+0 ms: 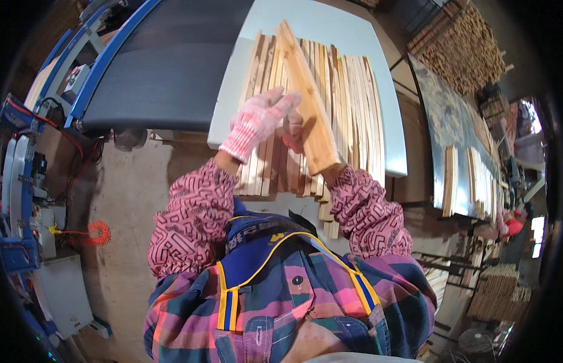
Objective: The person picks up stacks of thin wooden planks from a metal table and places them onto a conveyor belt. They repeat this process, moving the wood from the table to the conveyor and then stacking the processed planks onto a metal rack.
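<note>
A knotty wooden board is raised at a slant above a row of narrow wooden strips, which lie side by side on a pale table. My right hand, gloved and partly hidden behind the board, grips it by its left edge. My left hand, in a pink and white knit glove, is beside the board's left edge with its fingers towards it; whether the fingertips touch the wood cannot be told. Patterned pink sleeve covers are on both forearms.
A black conveyor belt with a blue frame adjoins the table on the left. At the right stand a dark table bearing wood pieces and a large stack of strips. A person in red is at the far right. An orange coiled hose hangs at left.
</note>
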Tool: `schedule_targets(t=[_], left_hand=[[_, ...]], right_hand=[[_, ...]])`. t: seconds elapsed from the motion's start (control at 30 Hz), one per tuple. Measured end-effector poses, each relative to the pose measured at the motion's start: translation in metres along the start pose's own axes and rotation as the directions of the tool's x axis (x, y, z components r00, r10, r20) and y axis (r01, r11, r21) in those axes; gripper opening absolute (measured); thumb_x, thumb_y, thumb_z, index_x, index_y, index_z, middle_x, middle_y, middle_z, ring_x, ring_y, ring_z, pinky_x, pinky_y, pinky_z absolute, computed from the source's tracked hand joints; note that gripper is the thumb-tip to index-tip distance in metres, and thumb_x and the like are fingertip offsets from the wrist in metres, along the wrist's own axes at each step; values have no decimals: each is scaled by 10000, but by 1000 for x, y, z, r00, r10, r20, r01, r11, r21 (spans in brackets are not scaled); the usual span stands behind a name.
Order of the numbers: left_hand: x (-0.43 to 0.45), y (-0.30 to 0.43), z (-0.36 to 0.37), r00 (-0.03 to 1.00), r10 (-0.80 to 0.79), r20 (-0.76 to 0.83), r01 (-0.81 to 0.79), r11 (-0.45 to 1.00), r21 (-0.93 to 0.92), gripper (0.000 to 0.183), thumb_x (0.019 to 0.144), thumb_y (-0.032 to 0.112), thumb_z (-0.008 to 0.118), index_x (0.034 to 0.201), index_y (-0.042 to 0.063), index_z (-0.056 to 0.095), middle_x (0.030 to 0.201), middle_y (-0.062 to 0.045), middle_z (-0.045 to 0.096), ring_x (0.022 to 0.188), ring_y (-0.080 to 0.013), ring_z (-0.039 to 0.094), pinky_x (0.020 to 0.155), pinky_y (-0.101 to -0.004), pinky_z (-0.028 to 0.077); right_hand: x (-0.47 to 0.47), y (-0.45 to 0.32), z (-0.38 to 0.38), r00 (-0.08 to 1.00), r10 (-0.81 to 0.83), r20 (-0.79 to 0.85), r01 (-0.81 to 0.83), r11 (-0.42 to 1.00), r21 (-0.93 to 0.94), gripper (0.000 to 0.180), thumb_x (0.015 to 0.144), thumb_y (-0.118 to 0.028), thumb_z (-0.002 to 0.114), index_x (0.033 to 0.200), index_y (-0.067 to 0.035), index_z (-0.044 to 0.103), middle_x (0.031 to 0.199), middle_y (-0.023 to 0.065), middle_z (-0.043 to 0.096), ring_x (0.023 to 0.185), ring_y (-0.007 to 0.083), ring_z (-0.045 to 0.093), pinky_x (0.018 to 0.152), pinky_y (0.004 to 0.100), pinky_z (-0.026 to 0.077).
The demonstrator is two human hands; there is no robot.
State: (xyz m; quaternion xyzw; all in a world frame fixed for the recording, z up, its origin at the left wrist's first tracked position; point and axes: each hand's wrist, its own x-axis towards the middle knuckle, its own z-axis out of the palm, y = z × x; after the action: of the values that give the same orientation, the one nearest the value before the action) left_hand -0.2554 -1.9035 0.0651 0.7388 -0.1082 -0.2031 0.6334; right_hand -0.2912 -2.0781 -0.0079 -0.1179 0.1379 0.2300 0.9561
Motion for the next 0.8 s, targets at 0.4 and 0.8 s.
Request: schedule_targets(t=[0.4,0.8], left_hand=[[28,-14,-56,991,-9,-136,-39,938,-344,275,844,234,645,1009,18,685,851,-63,676,773,-177,641,727,-318,529],[36,-77,-72,995,-1,-101,63,793,606,653,911,492,564,1371,32,507,1336,-222,556,1317,-339,465,1093,-359,362]], right_hand=[[-62,-56,73,855,-510,88,147,76,-986,494,949,-374,619,1344,-84,559,946,64,699,727,93,625,614,231,543],[-132,-207,-175,300,-953,39,274,47,-961,494,999,-339,522,1363,-5,513,1198,158,638,1000,248,654,861,357,553]])
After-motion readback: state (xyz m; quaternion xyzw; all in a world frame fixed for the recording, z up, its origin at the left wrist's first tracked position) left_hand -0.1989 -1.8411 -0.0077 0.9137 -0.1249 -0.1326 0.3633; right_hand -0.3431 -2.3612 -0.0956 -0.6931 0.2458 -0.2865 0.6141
